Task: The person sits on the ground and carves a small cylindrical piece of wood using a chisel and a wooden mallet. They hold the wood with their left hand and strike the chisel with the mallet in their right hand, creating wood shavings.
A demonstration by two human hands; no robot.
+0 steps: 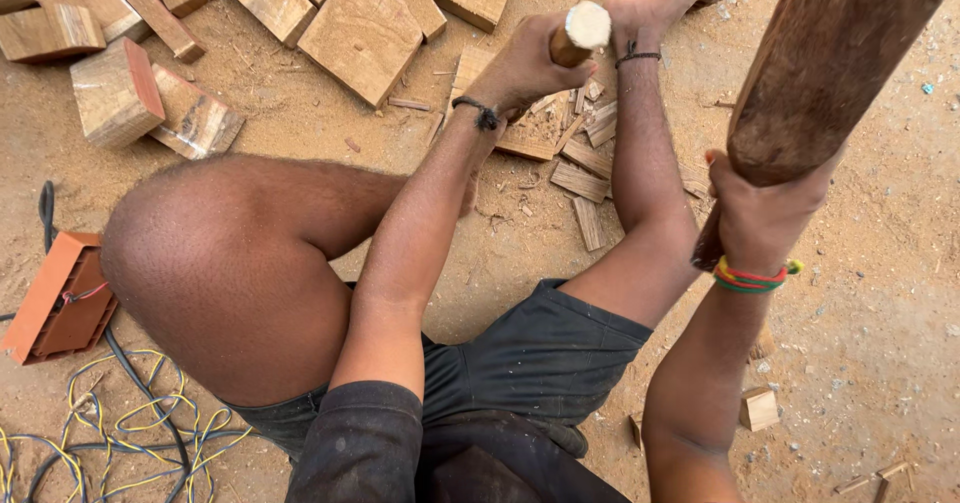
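I sit on sandy ground with my legs spread. My left hand [525, 63] is closed around a round wooden handle [578, 33] whose pale cut end points up at the camera; whatever it ends in is hidden under the hand. It rests over a flat wood piece [520, 138] between my legs. My right hand [760, 218] grips a thick dark brown wooden mallet [830, 58], raised high and close to the camera at the right. Thin split slats [585, 178] lie by my right leg.
Several sawn wooden blocks [360, 33] are piled at the top left. An orange plastic box [60, 298] with tangled yellow and blue wires [130, 428] lies at the left. Small wood offcuts [758, 408] and sawdust dot the ground at the right.
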